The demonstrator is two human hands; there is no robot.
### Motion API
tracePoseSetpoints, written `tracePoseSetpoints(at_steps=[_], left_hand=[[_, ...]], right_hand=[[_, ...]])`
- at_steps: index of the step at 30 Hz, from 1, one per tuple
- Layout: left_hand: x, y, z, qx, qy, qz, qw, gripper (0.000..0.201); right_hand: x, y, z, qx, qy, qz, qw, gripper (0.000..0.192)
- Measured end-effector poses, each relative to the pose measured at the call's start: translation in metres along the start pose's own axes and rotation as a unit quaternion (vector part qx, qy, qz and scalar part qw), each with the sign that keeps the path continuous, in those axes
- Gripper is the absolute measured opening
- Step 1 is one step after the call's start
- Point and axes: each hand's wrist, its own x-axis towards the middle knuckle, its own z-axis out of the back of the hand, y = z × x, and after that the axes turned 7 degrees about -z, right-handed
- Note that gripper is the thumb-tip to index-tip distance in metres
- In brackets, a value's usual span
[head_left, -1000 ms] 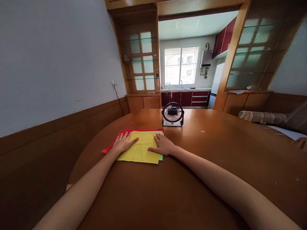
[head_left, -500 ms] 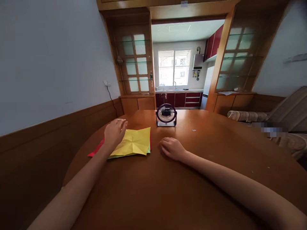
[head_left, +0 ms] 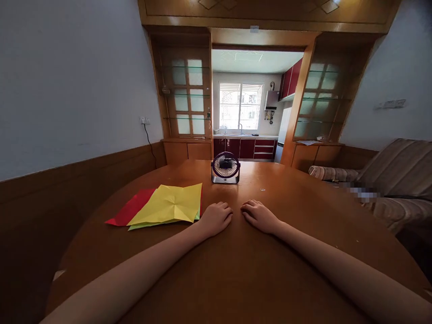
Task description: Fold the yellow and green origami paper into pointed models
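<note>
My left hand [head_left: 216,218] rests palm down on the wooden table [head_left: 216,274], just right of a small pile of coloured paper. Its fingers lie loosely bent and hold nothing. On top of the pile is a creased yellow sheet [head_left: 170,204], with a green sheet [head_left: 141,226] peeking out below and a red sheet [head_left: 130,208] showing at the left. Across a narrow gap, my right hand [head_left: 259,216] also lies palm down, its fingers a little bent and nothing in them. A small dark purple desk fan [head_left: 226,166] stands upright beyond both hands.
A small pale scrap [head_left: 262,189] lies on the table right of the fan. A striped armchair [head_left: 398,171] is at the right. Behind the table, wooden cabinets [head_left: 187,152] flank an opening to a kitchen with a window [head_left: 240,105].
My left hand has moved right, off the paper pile and down onto the table beside my right hand. More of the red sheet shows now. The camera view has tilted up slightly.
</note>
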Motion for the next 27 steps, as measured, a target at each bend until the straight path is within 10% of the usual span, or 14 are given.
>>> tracePoseSetpoints(at_steps=[17,27], left_hand=[[-0.038,0.007,0.035,0.045,-0.045,-0.072,0.995,0.029],[-0.074,0.079,0.043,0.007,0.001,0.172,0.985,0.055]], right_hand=[[0.000,0.006,0.001,0.005,-0.001,-0.002,1.000,0.025],[0.009,0.013,-0.001,-0.031,-0.008,-0.014,0.999,0.020]])
